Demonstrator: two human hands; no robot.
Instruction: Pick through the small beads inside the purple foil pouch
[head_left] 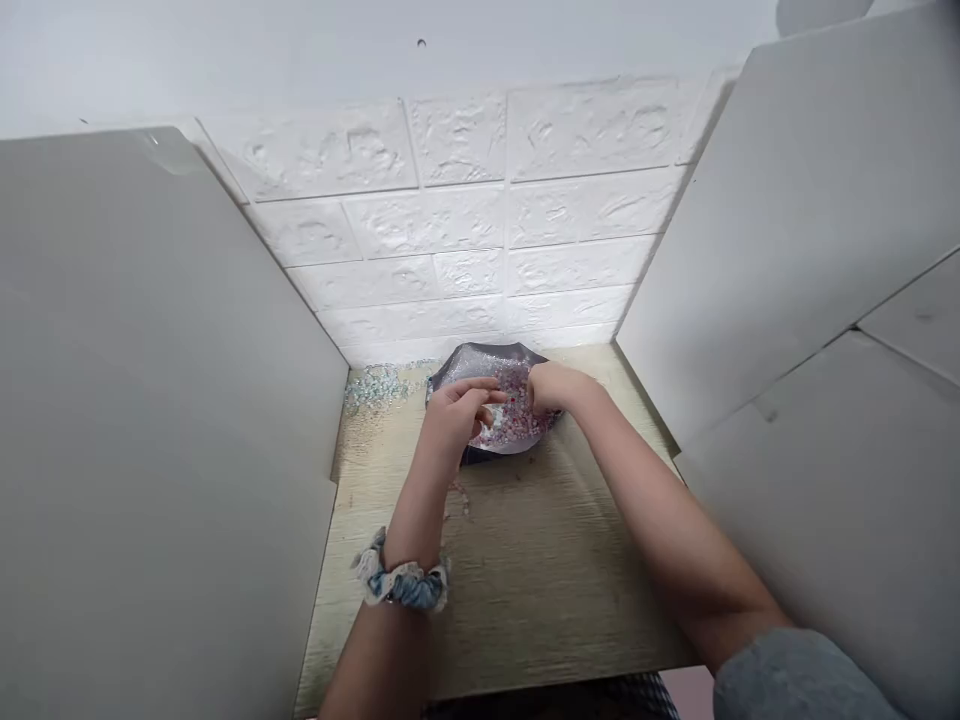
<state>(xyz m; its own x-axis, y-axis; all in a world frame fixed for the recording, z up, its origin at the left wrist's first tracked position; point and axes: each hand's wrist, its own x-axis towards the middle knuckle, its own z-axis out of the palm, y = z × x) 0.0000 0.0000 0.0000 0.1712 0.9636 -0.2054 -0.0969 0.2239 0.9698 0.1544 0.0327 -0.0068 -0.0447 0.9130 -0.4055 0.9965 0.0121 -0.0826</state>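
A dark, shiny container (491,362) with an angular rim rests on the wooden table near the brick wall. Small pink, red and clear beads (517,415) lie inside it. Over its left part is my left hand (466,405), fingers apart and pointing right, with nothing held that I can make out. My right hand (550,388) is at the container's right side, fingers closed and pointing down into the beads. What its fingertips hold, if anything, is hidden.
Clear and bluish beads (382,388) lie scattered at the table's back left corner. A short beaded strand (463,498) lies in front of the container. Tall grey-white panels (150,400) stand on both sides, and a white brick-patterned wall (465,220) closes the back.
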